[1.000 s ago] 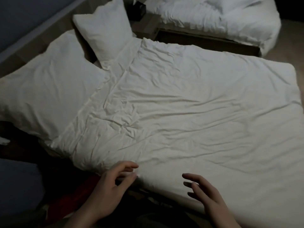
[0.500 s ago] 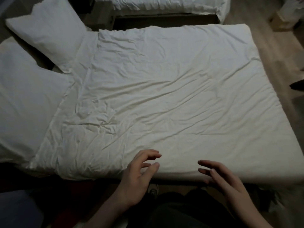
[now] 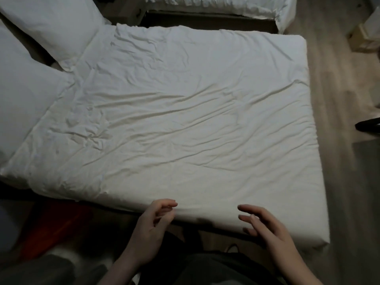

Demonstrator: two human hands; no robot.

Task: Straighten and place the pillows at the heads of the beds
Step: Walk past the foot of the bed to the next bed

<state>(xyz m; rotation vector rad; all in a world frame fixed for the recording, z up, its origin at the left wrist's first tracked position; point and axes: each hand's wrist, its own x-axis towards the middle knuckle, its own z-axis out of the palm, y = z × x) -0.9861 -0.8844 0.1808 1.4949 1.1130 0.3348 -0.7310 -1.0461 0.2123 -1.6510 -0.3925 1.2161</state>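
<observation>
A bed with a wrinkled white duvet (image 3: 185,112) fills the head view. Two white pillows lie at its head on the left: a near pillow (image 3: 24,112) and a far pillow (image 3: 55,27) propped at an angle. My left hand (image 3: 150,227) hovers at the duvet's near edge with loosely curled fingers, holding nothing. My right hand (image 3: 265,227) hovers beside it, fingers relaxed and spread, also empty. Both hands are far from the pillows.
A second bed with white bedding (image 3: 216,5) stands beyond, across a dark gap. Wooden floor (image 3: 339,99) runs along the right side, with a box (image 3: 364,38) at the top right and a dark object (image 3: 368,128) at the right edge. Something red (image 3: 51,227) lies below the bed at left.
The view has swung to the right along the bed, so the pillows slid toward the left edge and the floor came into sight. Both hands stay empty at the duvet's near edge.
</observation>
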